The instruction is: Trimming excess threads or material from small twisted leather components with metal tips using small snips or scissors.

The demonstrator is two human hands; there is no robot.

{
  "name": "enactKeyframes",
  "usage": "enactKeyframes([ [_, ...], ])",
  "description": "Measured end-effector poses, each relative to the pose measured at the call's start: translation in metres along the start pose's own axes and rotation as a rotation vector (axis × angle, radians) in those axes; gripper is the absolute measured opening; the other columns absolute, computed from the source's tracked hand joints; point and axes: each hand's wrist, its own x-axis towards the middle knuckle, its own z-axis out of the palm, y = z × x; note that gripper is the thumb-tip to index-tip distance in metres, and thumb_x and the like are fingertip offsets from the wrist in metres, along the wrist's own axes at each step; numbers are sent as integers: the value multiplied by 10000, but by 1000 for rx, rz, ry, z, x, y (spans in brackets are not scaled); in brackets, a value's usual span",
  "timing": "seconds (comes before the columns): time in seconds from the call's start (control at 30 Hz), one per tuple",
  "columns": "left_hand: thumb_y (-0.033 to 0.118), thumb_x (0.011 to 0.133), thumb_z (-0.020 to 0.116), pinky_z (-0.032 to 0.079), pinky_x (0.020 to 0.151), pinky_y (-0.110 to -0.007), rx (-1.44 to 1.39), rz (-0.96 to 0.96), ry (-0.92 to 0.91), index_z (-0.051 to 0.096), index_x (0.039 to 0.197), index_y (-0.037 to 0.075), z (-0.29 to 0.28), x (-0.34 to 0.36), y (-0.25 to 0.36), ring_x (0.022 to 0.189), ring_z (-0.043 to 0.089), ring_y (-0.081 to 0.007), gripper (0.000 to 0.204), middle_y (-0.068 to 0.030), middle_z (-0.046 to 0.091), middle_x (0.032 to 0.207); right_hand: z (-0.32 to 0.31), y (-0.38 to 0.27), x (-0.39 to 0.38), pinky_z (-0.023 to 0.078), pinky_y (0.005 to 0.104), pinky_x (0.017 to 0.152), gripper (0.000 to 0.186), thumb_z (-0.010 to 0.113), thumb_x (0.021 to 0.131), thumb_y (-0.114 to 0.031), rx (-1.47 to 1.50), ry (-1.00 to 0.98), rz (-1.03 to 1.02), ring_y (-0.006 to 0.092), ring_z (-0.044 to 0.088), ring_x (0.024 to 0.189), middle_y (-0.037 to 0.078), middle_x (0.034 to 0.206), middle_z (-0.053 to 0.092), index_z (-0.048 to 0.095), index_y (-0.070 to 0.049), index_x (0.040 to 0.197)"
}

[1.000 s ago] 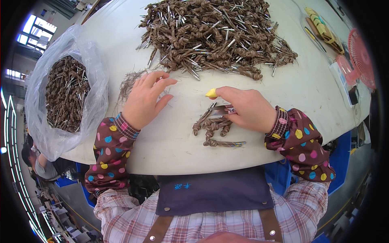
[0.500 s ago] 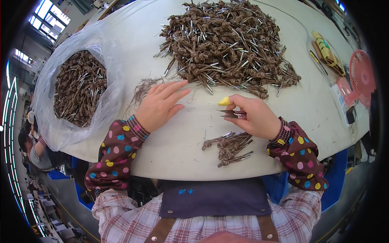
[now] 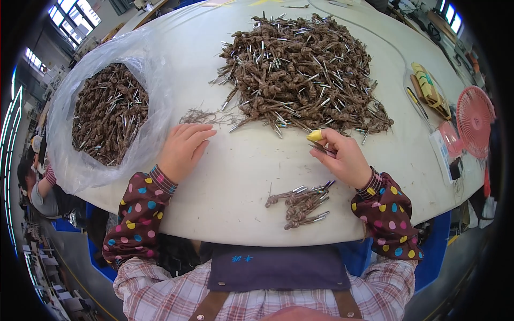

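Factory workroom — big white worktable (image 3: pixel 230 176) heaped with knotted brown cords tipped in metal (image 3: pixel 300 69), clear plastic bag (image 3: pixel 155 101) holding more, pink desk fan (image 3: pixel 474 120), tall industrial windows (image 3: pixel 75 10) — another seated worker (image 3: pixel 43 187) nearby.

Left hand (image 3: pixel 183 150) lies palm down and flat, fingers together and stretched forward, empty, its wrist in a brown polka-dot sleeve (image 3: pixel 140 206). Right hand (image 3: pixel 341 157), level with the left hand and well apart from it, is curled, thumb capped in yellow, fingers pinched on a small dark metal tool (image 3: pixel 322 149).
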Motion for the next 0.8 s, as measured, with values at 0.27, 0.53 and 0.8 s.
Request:
enactKeyframes([
  [0.27,490,984,349,343,1033,-392,-2038,-232,-187,336,1402,83,15,88,103,1249,428,-190,584,-72,396,1416,26,-18,18,368,174,522,231,670,845,-109,531,140,25,18,434,592,-21,845,623,573,-16,1033],
  [0.53,300,970,472,399,981,-358,-1964,-262,-416,286,1415,88,52,83,115,1200,466,-168,527,-70,392,1386,26,-20,15,434,172,626,329,707,819,-122,676,62,79,26,539,717,4,910,638,576,-19,1103],
  [0.8,68,885,581,489,828,-282,-1041,-37,-133,575,1130,35,46,85,98,948,606,-159,246,-85,595,1114,-54,44,-15,499,305,684,411,717,782,-144,-111,138,289,219,655,778,77,947,660,537,-44,1137],
])
